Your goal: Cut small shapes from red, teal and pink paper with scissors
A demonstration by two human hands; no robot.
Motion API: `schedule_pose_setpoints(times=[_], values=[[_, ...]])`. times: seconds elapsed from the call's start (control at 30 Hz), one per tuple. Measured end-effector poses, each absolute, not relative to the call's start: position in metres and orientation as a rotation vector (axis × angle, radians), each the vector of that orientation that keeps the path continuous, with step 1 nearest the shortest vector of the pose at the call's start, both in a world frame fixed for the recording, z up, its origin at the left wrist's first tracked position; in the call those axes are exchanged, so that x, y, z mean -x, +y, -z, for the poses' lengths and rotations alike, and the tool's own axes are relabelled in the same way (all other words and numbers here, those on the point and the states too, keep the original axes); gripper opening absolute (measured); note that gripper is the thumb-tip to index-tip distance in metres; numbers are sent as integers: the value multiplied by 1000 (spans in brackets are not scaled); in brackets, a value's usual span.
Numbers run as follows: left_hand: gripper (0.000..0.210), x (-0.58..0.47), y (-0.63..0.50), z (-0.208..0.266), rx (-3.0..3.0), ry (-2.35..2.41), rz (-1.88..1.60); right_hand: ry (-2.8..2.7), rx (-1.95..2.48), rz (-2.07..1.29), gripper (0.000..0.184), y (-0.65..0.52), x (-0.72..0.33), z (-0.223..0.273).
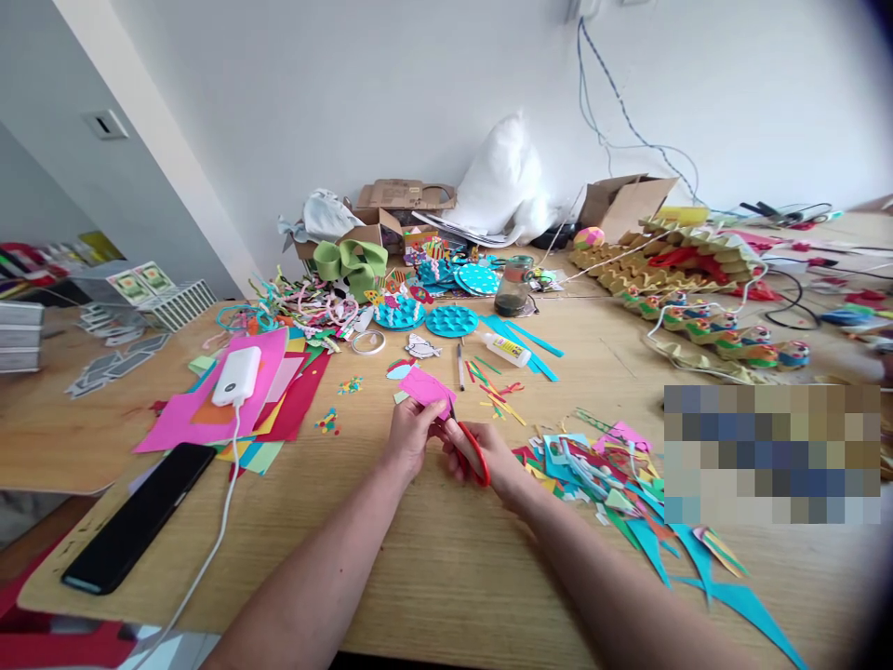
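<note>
A small piece of pink paper (422,385) is pinched in my left hand (413,435) above the middle of the table. My right hand (481,458) is closed round red-handled scissors (477,454), whose blades meet the right side of the pink paper. Just beyond the hands lie a pen (460,368), a white fish-shaped cutout (422,347) and a light blue cutout (401,369). Thin coloured paper strips (497,391) are scattered to the right of the pen. A glue bottle (507,350) lies on its side behind them.
Paper scraps (606,475) spread at right. Coloured sheets (299,400) with a white power bank (237,376) lie left, near a black phone (139,517); a white cable runs off the front edge. Blue discs (452,321), a glass jar (514,287) and egg cartons (614,265) stand behind.
</note>
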State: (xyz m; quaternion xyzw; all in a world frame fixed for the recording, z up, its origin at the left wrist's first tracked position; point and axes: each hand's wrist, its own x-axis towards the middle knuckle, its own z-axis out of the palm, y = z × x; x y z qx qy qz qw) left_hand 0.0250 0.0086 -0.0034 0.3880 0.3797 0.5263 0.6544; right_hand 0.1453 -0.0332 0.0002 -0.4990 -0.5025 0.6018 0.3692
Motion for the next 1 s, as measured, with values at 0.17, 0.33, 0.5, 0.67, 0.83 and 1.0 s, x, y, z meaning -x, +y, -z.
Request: schedule_pose_setpoints(times=[0.17,0.33,0.5,0.67,0.83,1.0], values=[[24,-28,6,1,-873,876,-1210,-1304,1288,-1529,55,-32,-146,2],[24,-29,4,1,-891,925,-1209,-1337,1283,-1513,56,-31,-147,4],[26,-30,4,4,-887,941,-1216,-1331,1278,-1513,55,-31,-147,5],[25,-30,4,4,-889,946,-1225,-1330,1280,-1502,54,-31,-146,5],[24,-31,3,3,-886,946,-1228,-1318,1302,-1497,55,-31,-146,6],[24,-31,4,3,-896,947,-1232,-1309,1314,-1491,55,-31,-146,7]])
